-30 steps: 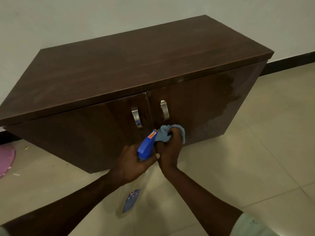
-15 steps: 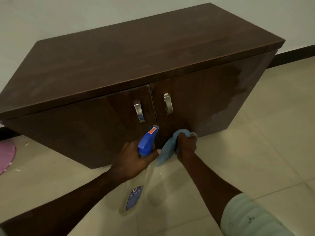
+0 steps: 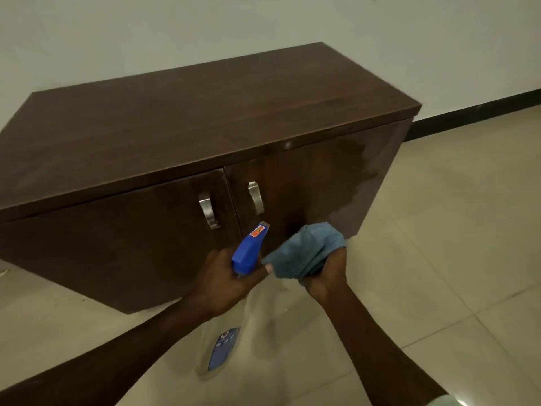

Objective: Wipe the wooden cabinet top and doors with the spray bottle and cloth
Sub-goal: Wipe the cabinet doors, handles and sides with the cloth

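Two bare hands low in front of a dark wooden cabinet [image 3: 123, 259], close together and just short of its doors. Left hand [image 3: 225, 279] wrapped round the neck of a spray bottle [image 3: 248, 253], fingers [image 3: 219, 260] curled under the blue trigger head, thumb tip showing on the right side; nozzle with its orange sticker aimed up and forward at the seam between the two doors, near the wood but apart from it. Clear body of the bottle hanging below the hand, blue label [image 3: 224, 347] towards the camera, blurred against the floor. Right hand [image 3: 325, 278] gripping a blue cloth [image 3: 307, 250], fingers closed over a bunched fold, loose part spilling up and leftward, its left corner just beside the left thumb and the sprayer; upper edge of the cloth overlapping the bottom of the right door [image 3: 316, 183], contact with the wood impossible to judge from this angle. Left door [image 3: 117, 230] and right door both closed, left handle [image 3: 208, 210] and right handle [image 3: 256, 197] curved, metal, either side of the middle seam. Pale hazy smear [image 3: 361, 159] across the upper right part of the right door. Cabinet top [image 3: 205, 118] in dark woodgrain with a lighter front edge, back edge against a plain pale wall [image 3: 205, 30]. Beige tiled floor [image 3: 439, 259] all round, black skirting [image 3: 480, 112] along the wall at the right. Sliver of pale sleeve [image 3: 442, 401] at the lower right corner
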Demonstrator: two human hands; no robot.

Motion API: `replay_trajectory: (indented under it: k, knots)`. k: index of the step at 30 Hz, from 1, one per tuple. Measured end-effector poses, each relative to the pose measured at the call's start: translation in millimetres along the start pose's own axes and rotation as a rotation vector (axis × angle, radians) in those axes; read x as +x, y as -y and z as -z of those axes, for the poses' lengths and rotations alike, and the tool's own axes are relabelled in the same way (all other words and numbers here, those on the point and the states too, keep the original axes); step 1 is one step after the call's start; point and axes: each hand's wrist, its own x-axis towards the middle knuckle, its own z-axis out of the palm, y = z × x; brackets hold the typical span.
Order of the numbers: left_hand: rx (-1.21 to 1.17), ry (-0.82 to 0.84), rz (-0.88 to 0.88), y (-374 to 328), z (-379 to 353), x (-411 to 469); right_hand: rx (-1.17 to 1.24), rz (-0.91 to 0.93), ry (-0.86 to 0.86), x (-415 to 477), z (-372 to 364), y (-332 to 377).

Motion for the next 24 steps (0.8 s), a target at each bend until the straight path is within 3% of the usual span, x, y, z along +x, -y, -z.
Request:
replay_trajectory:
  k: [2,4,11,16,20,24]
  knots:
    - [-0.035,0.007,-0.015,-19,-7,13,0.295,0.182,0.11,-13,17,4]
    - [-0.057,0.014,-0.031,-41,-15,30,0.409,0.329,0.124,-24,28,5]
    - [-0.123,0.02,-0.16,-100,-40,76,0.455,0.627,0.289,-51,40,57]
    - [-0.145,0.016,-0.186,-119,-51,96,0.392,0.559,0.095,-61,51,61]
    - [-0.137,0.036,-0.187,-116,-53,96,0.352,0.603,0.047,-56,75,60]
    - [-0.071,0.082,-0.084,-90,-53,85,0.425,0.825,0.209,-47,103,68]
